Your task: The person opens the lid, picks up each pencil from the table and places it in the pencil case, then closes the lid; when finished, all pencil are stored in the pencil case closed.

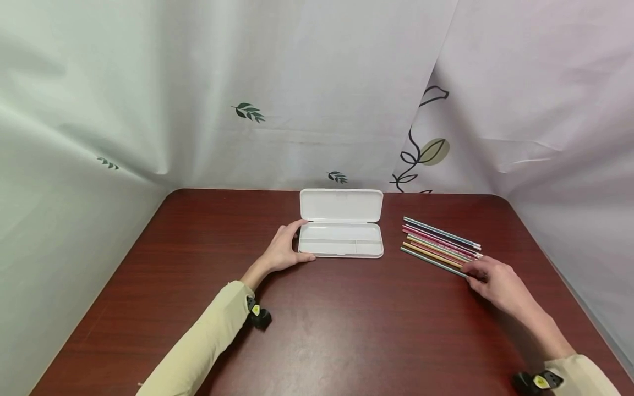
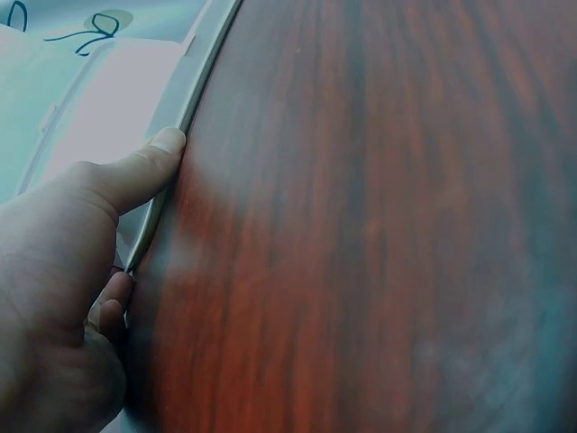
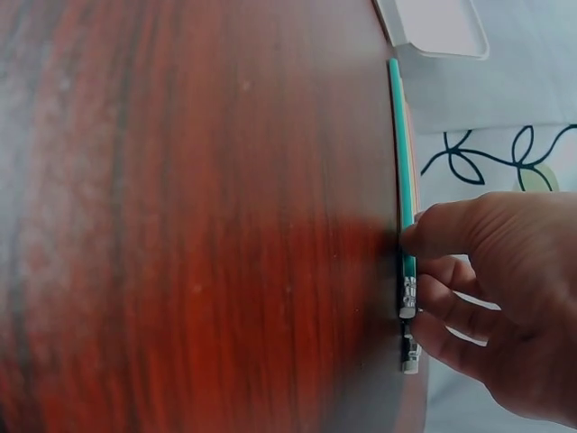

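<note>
A white pencil case [image 1: 342,255] lies with its lid [image 1: 342,205] raised at the back of the table. Its long slot and smaller compartments hold nothing. My left hand [image 1: 282,247] grips the case's left end, thumb along the front edge and fingers reaching to the back corner. To the right, several pencils [image 1: 436,237] in blue, pink, yellow and teal lie slanted side by side, eraser ends toward me. My right hand [image 1: 500,283] pinches the nearest one, a teal pencil [image 3: 402,153], near its eraser end; the thumb sits on its side in the right wrist view.
Everything sits on a dark red wooden table [image 1: 337,330] with rounded back corners. Pale curtains [image 1: 307,82] with leaf prints hang behind it and at both sides. A small black camera [image 1: 260,316] is strapped at the left wrist, another [image 1: 532,382] at the right.
</note>
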Action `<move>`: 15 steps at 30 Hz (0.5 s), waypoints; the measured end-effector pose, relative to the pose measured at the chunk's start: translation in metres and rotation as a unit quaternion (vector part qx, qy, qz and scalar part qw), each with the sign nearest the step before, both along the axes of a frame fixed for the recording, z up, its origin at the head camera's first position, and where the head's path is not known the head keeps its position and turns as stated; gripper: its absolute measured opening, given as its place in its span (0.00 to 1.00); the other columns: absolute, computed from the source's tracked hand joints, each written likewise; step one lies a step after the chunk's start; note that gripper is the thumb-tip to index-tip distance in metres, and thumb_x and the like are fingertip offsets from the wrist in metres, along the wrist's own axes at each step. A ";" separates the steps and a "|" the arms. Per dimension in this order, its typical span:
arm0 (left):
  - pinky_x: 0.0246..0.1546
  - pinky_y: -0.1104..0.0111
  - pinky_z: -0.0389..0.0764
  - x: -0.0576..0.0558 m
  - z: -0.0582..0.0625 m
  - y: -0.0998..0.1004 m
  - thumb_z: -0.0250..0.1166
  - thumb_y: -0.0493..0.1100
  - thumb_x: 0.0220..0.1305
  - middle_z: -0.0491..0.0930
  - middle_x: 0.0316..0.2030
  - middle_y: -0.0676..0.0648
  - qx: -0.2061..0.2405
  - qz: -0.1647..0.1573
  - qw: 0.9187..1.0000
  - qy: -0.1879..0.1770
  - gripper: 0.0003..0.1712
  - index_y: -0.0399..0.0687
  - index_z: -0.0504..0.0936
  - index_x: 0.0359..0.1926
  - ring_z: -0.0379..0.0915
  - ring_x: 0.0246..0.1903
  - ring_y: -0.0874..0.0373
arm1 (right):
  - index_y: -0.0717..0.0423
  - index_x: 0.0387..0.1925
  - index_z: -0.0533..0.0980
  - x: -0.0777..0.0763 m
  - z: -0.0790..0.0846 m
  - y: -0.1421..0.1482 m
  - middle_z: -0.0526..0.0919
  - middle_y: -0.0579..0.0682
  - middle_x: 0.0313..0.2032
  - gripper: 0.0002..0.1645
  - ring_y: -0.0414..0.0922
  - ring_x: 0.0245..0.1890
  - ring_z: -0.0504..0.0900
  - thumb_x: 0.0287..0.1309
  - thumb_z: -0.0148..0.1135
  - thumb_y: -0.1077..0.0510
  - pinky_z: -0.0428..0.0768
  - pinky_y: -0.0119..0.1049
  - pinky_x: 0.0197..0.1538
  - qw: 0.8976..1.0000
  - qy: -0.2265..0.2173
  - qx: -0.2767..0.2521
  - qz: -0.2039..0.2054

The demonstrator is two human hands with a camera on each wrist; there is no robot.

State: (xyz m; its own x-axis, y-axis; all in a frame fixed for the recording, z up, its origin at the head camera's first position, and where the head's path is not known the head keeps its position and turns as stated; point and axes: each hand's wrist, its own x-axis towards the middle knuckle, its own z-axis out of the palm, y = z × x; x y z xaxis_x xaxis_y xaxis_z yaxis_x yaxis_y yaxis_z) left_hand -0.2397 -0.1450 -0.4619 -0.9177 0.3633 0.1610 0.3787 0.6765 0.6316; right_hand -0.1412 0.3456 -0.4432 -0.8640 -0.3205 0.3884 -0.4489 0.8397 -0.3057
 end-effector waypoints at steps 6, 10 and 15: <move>0.50 0.55 0.70 0.001 0.001 0.000 0.82 0.50 0.46 0.75 0.50 0.41 -0.003 0.000 1.000 -0.004 0.54 0.46 0.65 0.72 0.66 0.50 0.48 | 0.56 0.34 0.84 0.001 0.004 -0.003 0.79 0.44 0.30 0.13 0.38 0.26 0.73 0.44 0.73 0.71 0.72 0.39 0.27 0.999 -0.027 0.020 -0.003; 0.51 0.55 0.70 0.001 0.002 0.001 0.82 0.49 0.47 0.75 0.51 0.41 -0.005 -0.001 1.000 -0.003 0.54 0.46 0.65 0.72 0.66 0.50 0.48 | 0.57 0.35 0.83 0.000 0.006 -0.005 0.79 0.44 0.30 0.13 0.38 0.25 0.72 0.45 0.72 0.71 0.72 0.38 0.27 0.999 -0.037 0.030 -0.003; 0.51 0.55 0.70 0.000 0.001 0.000 0.81 0.49 0.47 0.74 0.53 0.41 -0.007 0.000 1.000 -0.004 0.53 0.45 0.65 0.72 0.66 0.51 0.47 | 0.59 0.36 0.83 -0.001 0.009 -0.006 0.76 0.43 0.28 0.12 0.38 0.25 0.70 0.47 0.70 0.71 0.70 0.38 0.26 0.997 -0.060 0.042 -0.002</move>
State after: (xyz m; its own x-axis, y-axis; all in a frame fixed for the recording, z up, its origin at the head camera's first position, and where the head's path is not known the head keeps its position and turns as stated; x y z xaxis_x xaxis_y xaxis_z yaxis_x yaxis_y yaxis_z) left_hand -0.2395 -0.1446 -0.4608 -0.9189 0.3656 0.1485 0.3737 0.6854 0.6249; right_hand -0.1423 0.3395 -0.4340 -0.9038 -0.3443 0.2541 -0.4101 0.8664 -0.2849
